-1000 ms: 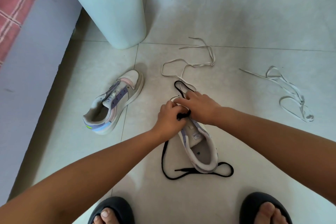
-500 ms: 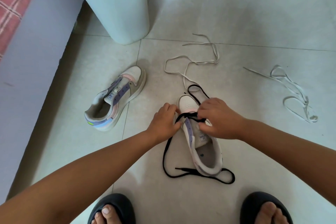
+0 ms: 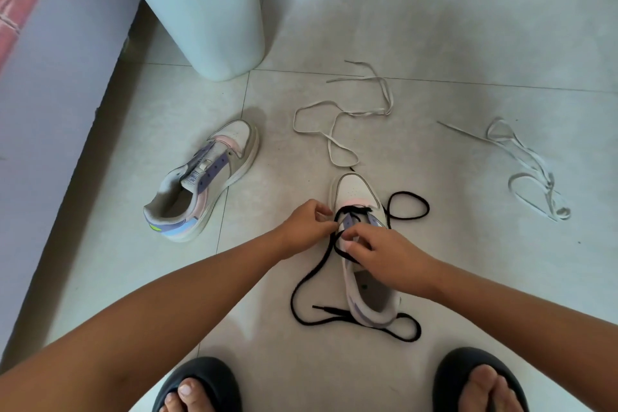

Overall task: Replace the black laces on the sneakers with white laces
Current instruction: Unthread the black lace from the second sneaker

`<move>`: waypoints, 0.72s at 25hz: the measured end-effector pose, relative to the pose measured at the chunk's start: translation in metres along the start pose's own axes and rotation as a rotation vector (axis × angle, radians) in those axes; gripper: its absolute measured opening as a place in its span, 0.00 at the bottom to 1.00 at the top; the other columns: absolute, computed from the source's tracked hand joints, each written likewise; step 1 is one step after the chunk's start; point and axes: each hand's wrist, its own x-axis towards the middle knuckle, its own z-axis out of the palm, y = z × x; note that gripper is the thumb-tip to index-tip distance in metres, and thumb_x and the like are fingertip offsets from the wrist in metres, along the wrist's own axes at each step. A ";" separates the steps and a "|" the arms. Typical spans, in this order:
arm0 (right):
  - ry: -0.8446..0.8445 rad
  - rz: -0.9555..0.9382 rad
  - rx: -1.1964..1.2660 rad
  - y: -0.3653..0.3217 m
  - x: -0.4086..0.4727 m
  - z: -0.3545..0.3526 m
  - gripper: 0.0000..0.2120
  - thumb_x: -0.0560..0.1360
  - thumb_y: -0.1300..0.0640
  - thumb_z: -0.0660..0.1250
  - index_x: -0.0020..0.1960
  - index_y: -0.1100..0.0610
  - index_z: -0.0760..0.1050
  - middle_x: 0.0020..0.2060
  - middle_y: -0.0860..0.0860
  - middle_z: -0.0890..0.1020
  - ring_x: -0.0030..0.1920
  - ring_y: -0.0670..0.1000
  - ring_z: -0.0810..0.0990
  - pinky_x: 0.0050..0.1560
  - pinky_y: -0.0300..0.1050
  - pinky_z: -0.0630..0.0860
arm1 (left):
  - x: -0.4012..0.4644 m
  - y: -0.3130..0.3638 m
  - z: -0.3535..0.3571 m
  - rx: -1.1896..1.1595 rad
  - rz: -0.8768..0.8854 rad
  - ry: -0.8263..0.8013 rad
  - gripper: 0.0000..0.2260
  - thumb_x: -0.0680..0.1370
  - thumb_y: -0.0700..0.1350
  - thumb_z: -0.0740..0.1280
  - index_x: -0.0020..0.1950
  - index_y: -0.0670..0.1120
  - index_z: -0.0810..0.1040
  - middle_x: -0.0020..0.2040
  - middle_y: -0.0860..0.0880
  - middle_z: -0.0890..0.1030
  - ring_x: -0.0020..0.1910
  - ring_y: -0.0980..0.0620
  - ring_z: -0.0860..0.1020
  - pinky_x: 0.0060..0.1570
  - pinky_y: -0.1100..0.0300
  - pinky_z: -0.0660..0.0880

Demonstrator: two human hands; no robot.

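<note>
We are looking down at a pale tiled floor (image 3: 468,27). A big white bin (image 3: 200,10) with a blue bag is standing at the far side, next to a bed (image 3: 40,60) on our left.

Two sneakers are lying on the floor. The far sneaker (image 3: 207,177) is sitting to our left with no lace in it at all. The near sneaker (image 3: 364,244) is sitting right in front of us, between our two black slippers (image 3: 197,381), with its toe pointing away.

The black lace (image 3: 311,281) is hanging out of the near sneaker in long loops on both sides. Only the holes near the toe are holding it now.

Two white laces are waiting. One white lace (image 3: 347,117) is lying just past the toe. The other white lace (image 3: 525,164) is lying well off to our right, in a bunch.

Our left hand (image 3: 304,227) is pinching the black lace at the side of the shoe with curled fingers. Our right hand (image 3: 384,254) is curling its fingers over the tongue and pinching the lace too.

We are thinking the lace could catch in a hole if we are pulling too fast. The shoe could slide or tip, because nothing is pressing it down hard. The loose loops could also snag under the heel.
</note>
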 end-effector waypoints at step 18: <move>-0.112 0.420 1.228 0.009 -0.001 -0.011 0.08 0.77 0.65 0.57 0.42 0.59 0.73 0.34 0.54 0.81 0.31 0.48 0.79 0.34 0.42 0.78 | -0.052 0.030 0.019 0.329 -0.001 0.007 0.16 0.79 0.53 0.61 0.36 0.46 0.69 0.31 0.46 0.73 0.31 0.49 0.71 0.30 0.59 0.67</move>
